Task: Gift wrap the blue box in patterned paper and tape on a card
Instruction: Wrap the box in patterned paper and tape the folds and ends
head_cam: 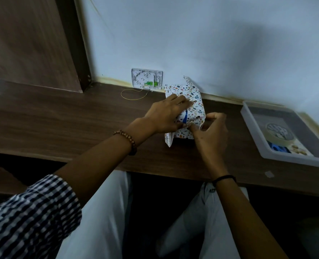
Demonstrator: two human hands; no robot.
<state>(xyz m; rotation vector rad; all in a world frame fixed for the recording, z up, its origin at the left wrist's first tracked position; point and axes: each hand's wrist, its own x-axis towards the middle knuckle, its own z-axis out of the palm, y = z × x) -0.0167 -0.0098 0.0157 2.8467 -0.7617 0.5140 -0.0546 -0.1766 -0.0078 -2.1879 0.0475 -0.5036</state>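
Note:
The box stands on the wooden desk (61,116), almost wholly covered by white patterned paper (194,98). A thin strip of the blue box (185,116) shows in the gap where the paper edges meet on top. My left hand (166,114) lies flat over the paper with its fingers stretched out, pressing the left flap down. My right hand (211,131) has its fingers curled and pinches the paper edge at the near right side of the box. Loose paper ends stick out at the far and near ends.
A clear plastic tray (252,135) at the right holds a roll of tape (280,131), a blue item (278,148) and a card under the tape. A white wall plate (146,78) with a thin yellow wire (134,95) is behind the box.

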